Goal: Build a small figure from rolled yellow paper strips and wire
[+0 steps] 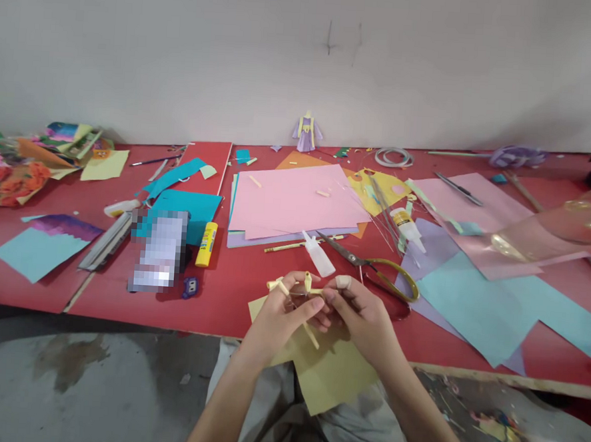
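Both my hands meet over the table's front edge, around a small figure of rolled yellow paper tubes. My left hand has its fingers and thumb closed on this paper figure from the left. At its right side, my right hand pinches an end of the figure between thumb and fingers; one finger wears a pale wrap. One thin roll sticks out below the left hand. Beneath my hands, yellow paper hangs over the edge toward my lap. Scissors with yellowish handles and a white glue bottle lie just beyond.
A pink paper stack lies in the middle. To the left are a yellow glue stick, a blurred-out phone and a stapler-like metal tool. Light blue sheets cover the right. A purple paper-dress figure stands against the wall.
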A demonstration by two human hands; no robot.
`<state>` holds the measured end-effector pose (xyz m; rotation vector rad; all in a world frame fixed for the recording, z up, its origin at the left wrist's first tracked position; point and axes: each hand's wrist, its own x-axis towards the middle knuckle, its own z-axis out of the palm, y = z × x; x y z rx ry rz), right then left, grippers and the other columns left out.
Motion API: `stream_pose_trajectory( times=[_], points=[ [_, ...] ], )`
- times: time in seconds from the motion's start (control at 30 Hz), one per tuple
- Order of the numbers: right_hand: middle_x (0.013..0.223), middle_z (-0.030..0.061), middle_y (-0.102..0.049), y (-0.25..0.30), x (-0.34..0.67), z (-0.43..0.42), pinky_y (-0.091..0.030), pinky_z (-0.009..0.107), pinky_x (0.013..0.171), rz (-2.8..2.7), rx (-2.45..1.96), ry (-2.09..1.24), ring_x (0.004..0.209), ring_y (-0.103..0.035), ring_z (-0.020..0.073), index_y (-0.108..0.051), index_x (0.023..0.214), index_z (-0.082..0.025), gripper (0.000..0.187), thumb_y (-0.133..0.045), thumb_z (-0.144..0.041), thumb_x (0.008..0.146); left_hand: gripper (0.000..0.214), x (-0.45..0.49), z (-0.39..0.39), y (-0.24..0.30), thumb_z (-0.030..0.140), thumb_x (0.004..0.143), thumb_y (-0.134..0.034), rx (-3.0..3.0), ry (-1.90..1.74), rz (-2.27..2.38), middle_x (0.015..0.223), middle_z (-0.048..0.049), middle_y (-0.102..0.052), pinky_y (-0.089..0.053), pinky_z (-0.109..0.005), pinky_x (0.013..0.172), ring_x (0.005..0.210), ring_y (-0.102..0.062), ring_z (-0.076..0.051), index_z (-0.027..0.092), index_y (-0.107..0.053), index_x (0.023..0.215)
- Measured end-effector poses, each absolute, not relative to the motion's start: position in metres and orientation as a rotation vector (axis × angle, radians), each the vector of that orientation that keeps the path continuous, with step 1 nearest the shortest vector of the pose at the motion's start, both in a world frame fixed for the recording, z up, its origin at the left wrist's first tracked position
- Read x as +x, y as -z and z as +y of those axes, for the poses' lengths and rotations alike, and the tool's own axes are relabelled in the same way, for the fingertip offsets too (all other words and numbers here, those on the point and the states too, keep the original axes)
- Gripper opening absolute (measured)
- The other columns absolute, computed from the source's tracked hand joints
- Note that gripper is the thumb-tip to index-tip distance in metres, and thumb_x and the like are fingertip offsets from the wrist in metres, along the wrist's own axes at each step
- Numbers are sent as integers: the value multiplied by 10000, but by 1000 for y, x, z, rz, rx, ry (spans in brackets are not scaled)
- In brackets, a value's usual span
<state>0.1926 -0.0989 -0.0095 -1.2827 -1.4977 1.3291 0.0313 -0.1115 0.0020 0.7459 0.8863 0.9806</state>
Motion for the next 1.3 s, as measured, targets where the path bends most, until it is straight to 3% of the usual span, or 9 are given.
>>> stream_pose_trajectory(
  times=[0.13,0.23,0.33,0.43,0.6,0.9,1.13,1.3],
  points=[
    [617,-31,-540,9,192,-99,-415,223,506,-1450,-1279,-1319,511,-497,103,-520,797,-200,292,-512,-452,943,342,22,-119,-2,321,883,-645,818,-998,960,929,-50,-710,-552,-308,790,803,-711,-171,176,-537,1174],
    [624,-29,-530,9,191,-98,-429,223,520,-1431,-1260,-1306,525,-503,100,-501,770,-201,310,-511,-457,943,372,12,-128,-4,347,901,-619,945,-980,1024,1092,-102,-711,-514,-316,912,1001,-684,-206,161,-594,1223],
    [634,-29,-525,7,190,-97,-438,223,525,-1421,-1237,-1318,535,-511,99,-502,765,-200,309,-513,-452,943,392,4,-140,-4,414,975,-463,1031,-975,1134,1177,-99,-697,-491,-353,992,1108,-650,-223,192,-617,1258],
    [644,-23,-548,8,191,-98,-444,226,537,-1432,-1248,-1314,553,-538,106,-509,784,-199,293,-501,-439,952,364,-3,-150,1,352,993,-432,1261,-943,1316,1308,-75,-633,-406,-360,1100,1271,-546,-214,241,-606,1293],
    [710,24,-637,10,193,-95,-504,253,703,-1452,-1273,-1213,721,-634,150,-568,795,-188,285,-520,-429,940,425,-7,-158,12,152,961,-422,1867,-790,1295,1393,-60,-566,-416,-411,1116,1315,-503,-214,264,-544,1352],
    [848,58,-687,-2,192,-77,-478,327,903,-1449,-1287,-1168,1051,-649,230,-578,721,-197,322,-539,-449,917,475,-12,-156,16,223,978,-438,2461,-430,1430,1466,-39,-491,-359,-511,1157,1401,-400,-241,238,-402,1451],
    [810,53,-658,-1,203,-72,-468,313,836,-1450,-1331,-1143,978,-658,231,-590,733,-191,321,-544,-446,922,457,-27,-131,19,237,996,-388,2393,-422,1580,1491,-48,-457,-303,-486,1188,1417,-374,-222,217,-403,1453],
    [750,34,-636,-3,203,-71,-464,292,863,-1476,-1262,-1215,988,-647,211,-560,734,-200,321,-536,-458,923,386,-18,-108,18,177,981,-392,2172,-733,1467,1396,-47,-568,-302,-463,1185,1376,-433,-202,237,-560,1323]
  ],
)
